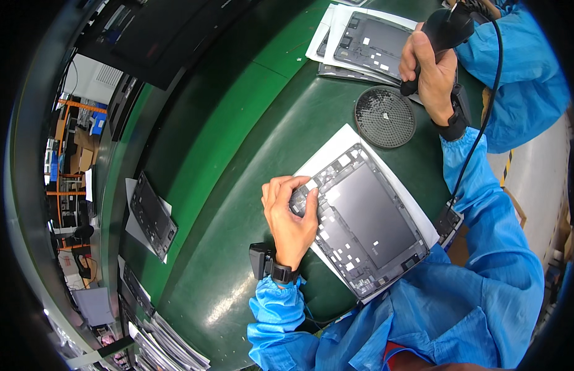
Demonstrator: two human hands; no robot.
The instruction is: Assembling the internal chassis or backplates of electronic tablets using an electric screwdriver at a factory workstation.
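A dark tablet back housing [373, 213] lies open side up on white sheets [410, 196], close to my body. Its inner face has a large grey rectangular panel and several small white patches. My left hand [290, 216] is closed on its upper-left corner, with the thumb over the inner face and the fingers at the edge. Up at the right, my right hand [430, 71] is wrapped round a black corded handheld tool [447, 29], whose exact kind I cannot make out. It is raised near a round black dotted dish [386, 117].
More tablet housings [373, 43] are stacked with white sheets at the far right. A co-worker's blue sleeve [515, 49] is beside them. The tool's black cable [489, 111] runs down past my right arm. Another housing [153, 213] and piled sheets [166, 346] lie at the left.
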